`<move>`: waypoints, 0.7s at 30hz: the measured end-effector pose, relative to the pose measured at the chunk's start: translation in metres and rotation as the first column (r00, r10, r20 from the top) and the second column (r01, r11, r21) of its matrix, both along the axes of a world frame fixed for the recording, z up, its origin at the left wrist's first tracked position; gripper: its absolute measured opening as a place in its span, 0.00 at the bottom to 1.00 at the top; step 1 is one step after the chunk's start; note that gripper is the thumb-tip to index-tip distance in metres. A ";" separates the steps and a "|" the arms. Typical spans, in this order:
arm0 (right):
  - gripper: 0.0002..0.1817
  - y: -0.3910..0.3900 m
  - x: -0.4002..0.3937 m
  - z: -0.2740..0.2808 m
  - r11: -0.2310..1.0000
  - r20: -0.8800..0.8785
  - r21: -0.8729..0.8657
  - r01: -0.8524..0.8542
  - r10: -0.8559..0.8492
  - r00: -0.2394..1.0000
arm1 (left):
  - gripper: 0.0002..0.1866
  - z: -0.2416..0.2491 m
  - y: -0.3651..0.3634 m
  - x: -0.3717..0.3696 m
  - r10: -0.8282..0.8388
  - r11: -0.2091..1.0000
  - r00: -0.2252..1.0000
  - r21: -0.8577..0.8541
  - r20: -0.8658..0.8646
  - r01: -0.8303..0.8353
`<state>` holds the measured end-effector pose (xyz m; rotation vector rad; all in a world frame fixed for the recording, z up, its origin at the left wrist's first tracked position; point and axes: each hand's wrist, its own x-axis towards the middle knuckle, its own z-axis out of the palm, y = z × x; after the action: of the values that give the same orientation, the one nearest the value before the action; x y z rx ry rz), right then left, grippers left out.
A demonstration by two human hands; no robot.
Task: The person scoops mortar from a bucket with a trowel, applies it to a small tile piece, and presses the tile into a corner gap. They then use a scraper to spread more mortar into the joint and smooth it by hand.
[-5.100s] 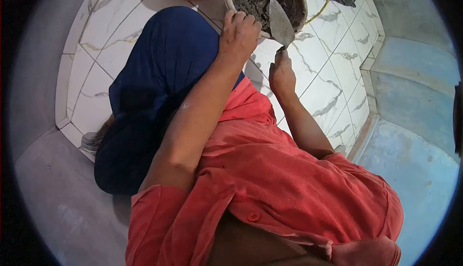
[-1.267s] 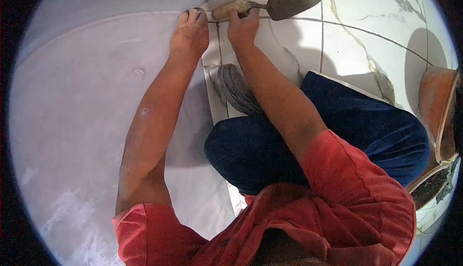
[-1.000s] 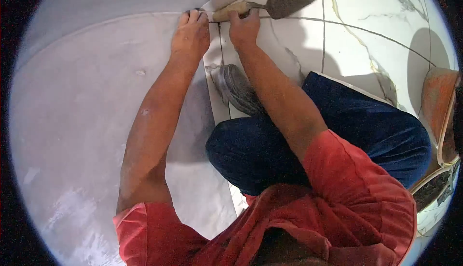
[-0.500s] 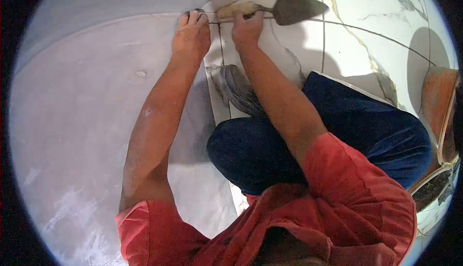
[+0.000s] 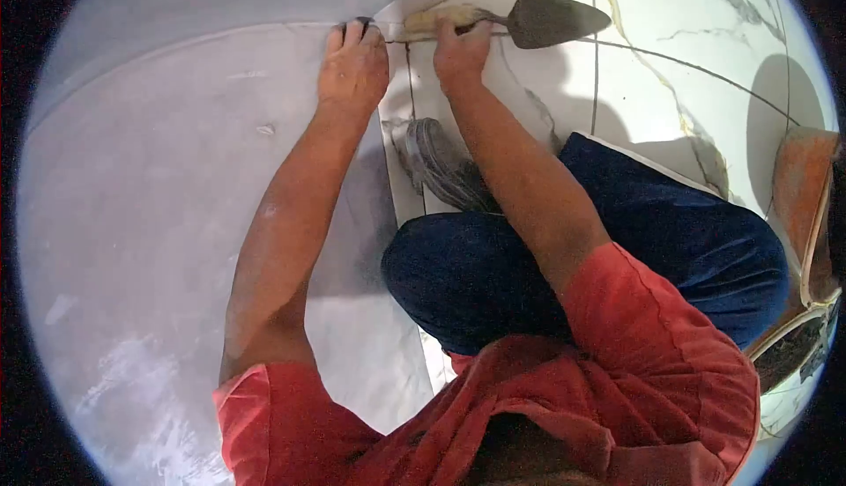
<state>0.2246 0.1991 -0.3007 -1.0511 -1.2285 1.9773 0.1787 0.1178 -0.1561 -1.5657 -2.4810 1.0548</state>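
A pointed trowel point(image 5: 560, 22) lies across the top middle, its grey blade toward the right. My right hand point(image 5: 463, 52) is closed around its pale handle point(image 5: 425, 21), whose butt end points left toward my left hand. My left hand point(image 5: 354, 67) is at the edge where the grey wall surface point(image 5: 176, 169) meets the tiles, its fingers curled over. Something small and dark point(image 5: 364, 21) shows at those fingertips, too little of it to name. A narrow white tile strip point(image 5: 397, 151) runs down beside the wall from between my hands.
Marble-patterned white floor tiles point(image 5: 652, 89) with dark joints spread to the right. My bent knee point(image 5: 449, 274) and a dusty grey shoe point(image 5: 441, 164) are below my right forearm. A worn orange-brown container point(image 5: 802, 195) and another with dark contents point(image 5: 789, 349) stand at the right edge.
My right hand and the trowel have shifted slightly to the right in view. My left hand keeps its place at the edge, with only a slight shift.
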 end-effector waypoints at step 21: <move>0.27 -0.013 -0.009 0.007 0.999 0.104 0.040 0.007 -0.011 0.995 | 0.22 -0.008 -0.001 0.009 0.005 1.000 0.939 -0.001 -0.344 -0.006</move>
<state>0.2160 0.1863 -0.2938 -1.1505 -1.3102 1.9036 0.1879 0.1164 -0.1641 -1.2452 -2.2484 1.2121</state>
